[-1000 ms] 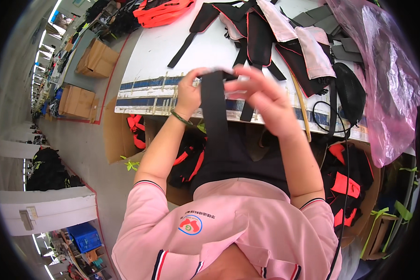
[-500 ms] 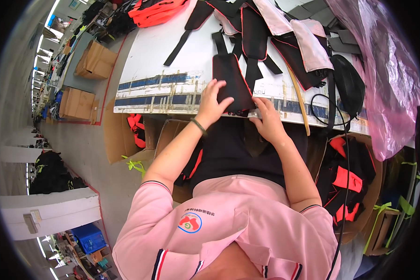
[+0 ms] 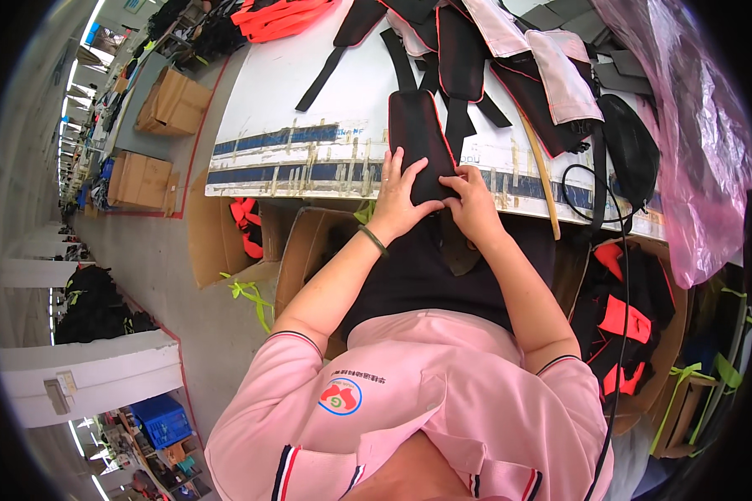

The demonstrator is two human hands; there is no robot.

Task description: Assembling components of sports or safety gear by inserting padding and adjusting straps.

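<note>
A black padded strap (image 3: 419, 125) with red edging lies lengthwise on the white table, its lower end at the front edge. My left hand (image 3: 403, 196) rests on the strap's lower left part, fingers spread, thumb reaching towards the right. At the lower right corner of the strap, my right hand (image 3: 475, 204) has its thumb and forefinger closed on the edge. The two thumbs are close together. Below the right hand hangs a dark, pointed flat piece (image 3: 457, 246), whose kind I cannot make out.
More black straps (image 3: 462, 54) and pale pink pieces (image 3: 562, 75) lie farther back. A wooden stick (image 3: 541, 171), a black pouch (image 3: 629, 150) and pink plastic film (image 3: 693, 142) are to the right. Open cartons (image 3: 297, 255) with black and orange pieces stand below the table edge.
My right hand has moved in towards the left hand and closed on the strap's corner. My left hand has shifted slightly right and down; the strap's lower end has moved a little.
</note>
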